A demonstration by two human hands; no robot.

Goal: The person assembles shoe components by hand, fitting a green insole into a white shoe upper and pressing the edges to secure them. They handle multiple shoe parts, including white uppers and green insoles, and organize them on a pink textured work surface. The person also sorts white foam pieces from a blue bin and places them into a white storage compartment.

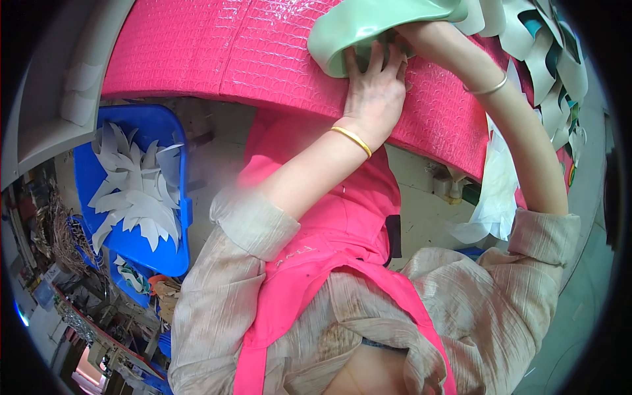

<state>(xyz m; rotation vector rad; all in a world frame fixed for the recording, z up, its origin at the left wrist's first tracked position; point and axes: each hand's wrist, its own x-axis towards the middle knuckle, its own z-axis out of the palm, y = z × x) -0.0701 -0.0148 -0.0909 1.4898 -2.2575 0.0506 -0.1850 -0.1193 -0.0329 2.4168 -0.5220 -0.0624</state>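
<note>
A glossy pale green piece of smooth, leather-like sheet [368, 23] lies folded over on the pink quilted table cover [263, 59] at the top. My left hand [376, 95], with a gold bangle at its wrist, reaches into the fold. Its fingers are bent against the green sheet, and their tips are partly tucked under its upper layer. From the right comes my other arm, wearing a silver bangle. My right hand [413, 31] goes beneath the green sheet, which hides its fingers. Both hands are close together, at the sheet's near edge.
Left of my lap, a blue bin [181, 230] holds several pale, curved cut pieces [135, 191]. More white and green cut pieces [543, 59] overlap on the table's right side. A white sheet [497, 184] hangs off the near edge. A grey panel [72, 99] stands at the left.
</note>
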